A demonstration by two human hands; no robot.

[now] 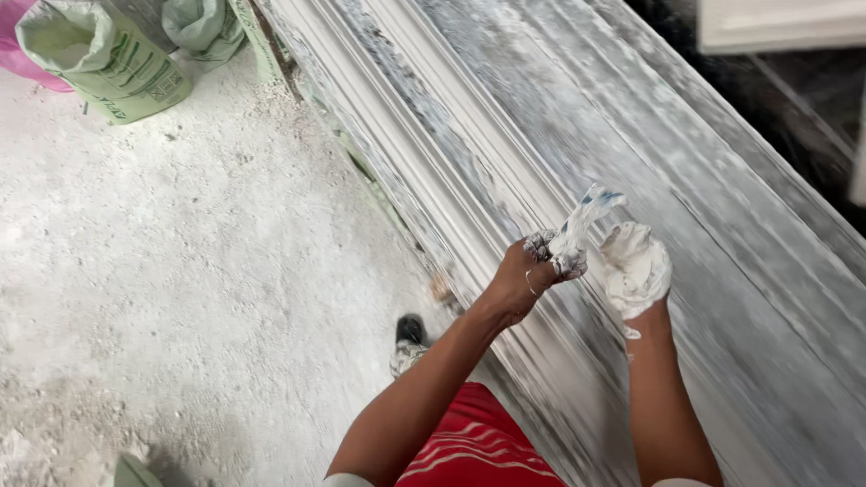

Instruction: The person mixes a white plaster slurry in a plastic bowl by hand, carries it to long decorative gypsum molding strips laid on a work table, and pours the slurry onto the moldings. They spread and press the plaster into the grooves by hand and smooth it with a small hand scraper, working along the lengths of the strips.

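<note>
The left hand (528, 275) is closed around the lower end of a scraper (582, 225), a narrow tool caked in white plaster with bits of blue showing through; its blade points up and to the right. The right hand (636, 266) sits just beside it, coated in wet white plaster and curled into a loose fist; whether it grips anything cannot be told. Both hands hover over a long grey mould (559, 117) with parallel ridges, smeared with plaster, running from upper left to lower right.

On the dusty white floor (180, 271) at the upper left stands a pale green sack (104, 59), its top rolled open, with darker green stripes and a printed panel low on its side. A second, similar sack (198, 22) stands behind it, and a pink bag (23, 54) shows at the edge. A shoe (409, 341) rests near the mould's base, above red striped cloth (478, 446).
</note>
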